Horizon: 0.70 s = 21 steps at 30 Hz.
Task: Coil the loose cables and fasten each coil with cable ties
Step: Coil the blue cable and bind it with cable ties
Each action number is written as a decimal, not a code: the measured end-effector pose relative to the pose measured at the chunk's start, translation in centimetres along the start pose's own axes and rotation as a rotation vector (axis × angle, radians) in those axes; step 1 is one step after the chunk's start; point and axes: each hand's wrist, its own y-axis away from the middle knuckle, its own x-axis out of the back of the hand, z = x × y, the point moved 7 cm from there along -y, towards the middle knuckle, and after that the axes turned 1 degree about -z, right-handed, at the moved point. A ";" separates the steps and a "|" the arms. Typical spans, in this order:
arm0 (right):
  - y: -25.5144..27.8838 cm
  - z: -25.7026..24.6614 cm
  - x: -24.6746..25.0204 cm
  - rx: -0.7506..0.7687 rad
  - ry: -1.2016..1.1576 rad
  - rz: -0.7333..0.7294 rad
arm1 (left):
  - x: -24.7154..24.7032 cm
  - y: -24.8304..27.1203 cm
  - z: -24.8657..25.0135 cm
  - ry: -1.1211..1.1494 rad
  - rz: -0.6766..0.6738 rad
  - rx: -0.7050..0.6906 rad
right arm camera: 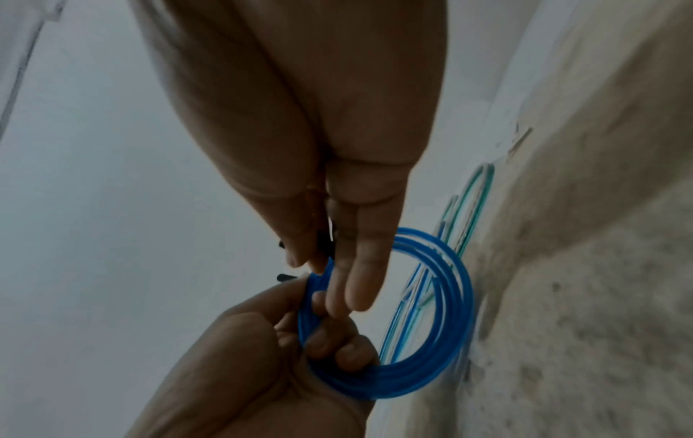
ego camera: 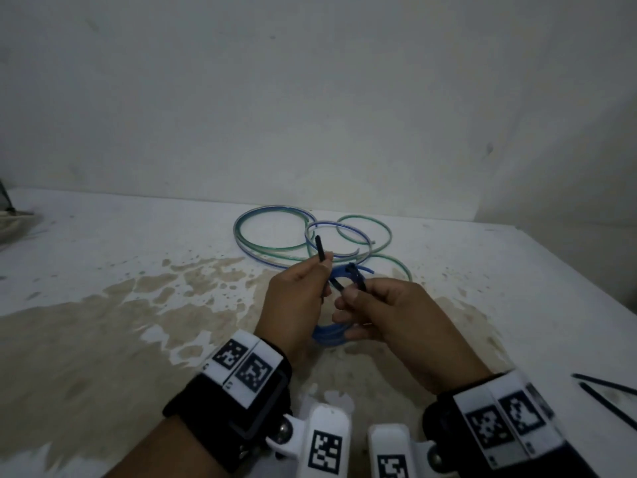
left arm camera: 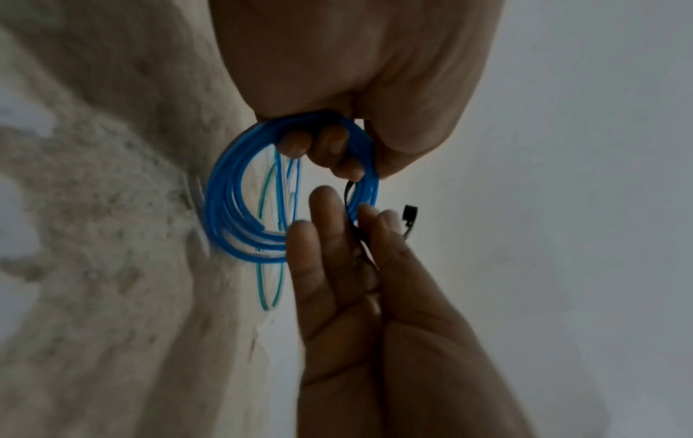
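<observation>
A small blue cable coil point(ego camera: 329, 334) hangs between my hands above the stained table point(ego camera: 103, 305). My left hand point(ego camera: 320, 270) grips the blue cable coil point(left arm camera: 225, 213) with curled fingers through its loop. Its thumb and forefinger also pinch the tail of a black cable tie point(ego camera: 320, 248), which sticks upward. My right hand point(ego camera: 355, 294) pinches the head end of the tie point(left arm camera: 410, 211) against the coil point(right arm camera: 450, 340), its other fingers point(right arm camera: 360, 266) straight. The tie runs round one side of the coil.
Loose green, blue and clear cable loops point(ego camera: 275, 236) lie on the table behind my hands, near the wall. Two spare black ties point(ego camera: 606, 388) lie at the right edge. A pale object point(ego camera: 13, 219) sits at the far left.
</observation>
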 end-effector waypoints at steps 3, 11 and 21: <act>0.4 -1.1 0.1 0.108 0.202 0.008 | -0.2 0.2 0.6 -0.126 -0.010 -0.095; 0.7 -2.1 1.1 0.262 0.333 0.100 | -0.4 0.6 1.7 -0.225 -0.033 -0.180; 0.5 -2.0 1.7 0.257 0.111 0.186 | -0.4 0.5 1.9 -0.347 -0.006 -0.237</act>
